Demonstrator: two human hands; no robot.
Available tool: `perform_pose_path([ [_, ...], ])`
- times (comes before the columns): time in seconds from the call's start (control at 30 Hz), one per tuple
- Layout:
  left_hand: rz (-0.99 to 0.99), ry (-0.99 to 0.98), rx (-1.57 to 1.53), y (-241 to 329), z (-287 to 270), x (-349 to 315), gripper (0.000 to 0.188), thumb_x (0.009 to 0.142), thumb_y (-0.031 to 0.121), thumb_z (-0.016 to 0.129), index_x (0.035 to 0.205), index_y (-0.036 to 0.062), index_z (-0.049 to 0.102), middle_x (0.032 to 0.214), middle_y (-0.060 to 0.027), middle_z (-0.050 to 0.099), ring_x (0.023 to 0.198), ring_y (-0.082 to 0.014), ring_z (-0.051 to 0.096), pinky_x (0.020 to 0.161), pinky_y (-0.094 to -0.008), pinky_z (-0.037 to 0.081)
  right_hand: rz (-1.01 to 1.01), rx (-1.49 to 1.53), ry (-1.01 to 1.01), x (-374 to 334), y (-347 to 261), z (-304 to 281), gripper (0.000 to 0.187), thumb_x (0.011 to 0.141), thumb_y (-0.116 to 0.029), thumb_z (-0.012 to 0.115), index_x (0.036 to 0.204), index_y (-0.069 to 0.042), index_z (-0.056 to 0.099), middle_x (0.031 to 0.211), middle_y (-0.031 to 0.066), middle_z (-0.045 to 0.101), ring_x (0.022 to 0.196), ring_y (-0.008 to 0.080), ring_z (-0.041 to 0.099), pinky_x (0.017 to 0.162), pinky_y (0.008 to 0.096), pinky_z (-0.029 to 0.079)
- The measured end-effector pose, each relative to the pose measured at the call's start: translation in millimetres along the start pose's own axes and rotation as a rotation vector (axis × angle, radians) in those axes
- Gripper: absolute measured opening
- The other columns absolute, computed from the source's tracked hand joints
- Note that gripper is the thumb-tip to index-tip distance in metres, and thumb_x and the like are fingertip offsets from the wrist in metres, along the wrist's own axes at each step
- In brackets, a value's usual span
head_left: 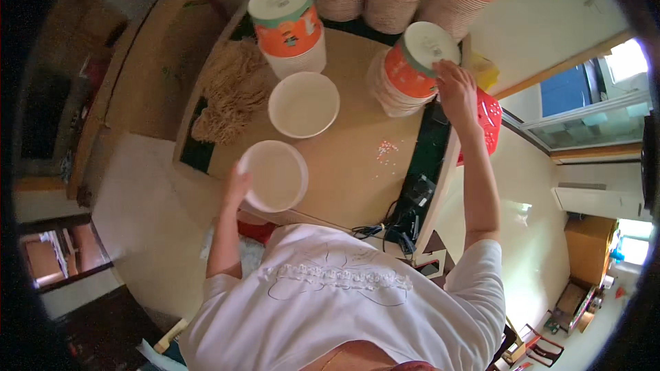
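My left hand (237, 186) grips the left rim of a white paper tub (276, 177), tilted open side up by the table's near edge. Just beyond it a second white tub (304, 106) stands open on the table; both look empty inside. At the right my right hand (455, 84) has its fingers bent over the base edge of an upside-down orange tub (410, 73), the top of a short stack in a clear plastic bag. Another upturned stack of orange and white tubs (291, 34) stands at the far left.
Tall bagged stacks of tubs (392, 0) line the table's far edge. Tan shredded paper (234, 89) lies at the left. Small pink and white bits (387, 150) are scattered on the brown tabletop (337, 178). Black cables (378, 229) lie near the right corner; a red basket (489, 120) is beyond the right edge.
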State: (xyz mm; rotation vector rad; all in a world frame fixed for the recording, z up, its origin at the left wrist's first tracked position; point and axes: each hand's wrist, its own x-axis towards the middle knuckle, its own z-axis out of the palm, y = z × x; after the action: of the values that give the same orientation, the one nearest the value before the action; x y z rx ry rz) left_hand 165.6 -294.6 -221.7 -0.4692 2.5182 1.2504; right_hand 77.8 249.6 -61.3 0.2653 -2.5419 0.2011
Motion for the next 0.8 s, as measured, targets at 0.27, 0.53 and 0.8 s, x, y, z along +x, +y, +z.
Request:
perform_pose_path([
  [0.27, 0.247, -0.122, 0.073, 93.7, 65.0, -29.7, 0.023, 0.083, 0.02, 0.059, 0.093, -0.0009, 0.058, 0.085, -0.0204, 0.063, 0.078, -0.0343, 0.062, 0.069, -0.0407, 0.049, 0.411, 0.571, -0.558, -74.6, -162.6, 10.7, 0.044, 0.082, -0.019, 0.064, 0.124, -0.013, 0.051, 0.105, 0.0185, 0.06, 0.088, 0.0353, 0.06, 0.074, 0.0425, 0.049],
  [0.53, 0.233, 0.222, -0.07, 5.9, 60.8, 82.7, 0.013, 0.082, 0.007, 0.056, 0.086, 0.0005, 0.066, 0.074, -0.0158, 0.063, 0.072, -0.0261, 0.062, 0.066, -0.0361, 0.047, 0.619, 0.543, -0.687, -129.5, -202.3, 31.0, 0.052, 0.082, -0.017, 0.06, 0.13, -0.017, 0.042, 0.073, 0.0108, 0.059, 0.069, 0.0304, 0.059, 0.064, 0.0411, 0.049],
  [0.8, 0.574, 0.532, 0.342, -18.5, 58.3, 140.9, 0.01, 0.085, 0.007, 0.051, 0.077, 0.0031, 0.055, 0.074, -0.0147, 0.055, 0.069, -0.0274, 0.055, 0.062, -0.0379, 0.044, 0.664, 0.715, -0.312, -129.9, -195.5, 5.4, 0.053, 0.082, 0.001, 0.059, 0.132, -0.01, 0.044, 0.085, 0.0041, 0.058, 0.067, 0.0102, 0.049, 0.061, 0.0217, 0.044],
])
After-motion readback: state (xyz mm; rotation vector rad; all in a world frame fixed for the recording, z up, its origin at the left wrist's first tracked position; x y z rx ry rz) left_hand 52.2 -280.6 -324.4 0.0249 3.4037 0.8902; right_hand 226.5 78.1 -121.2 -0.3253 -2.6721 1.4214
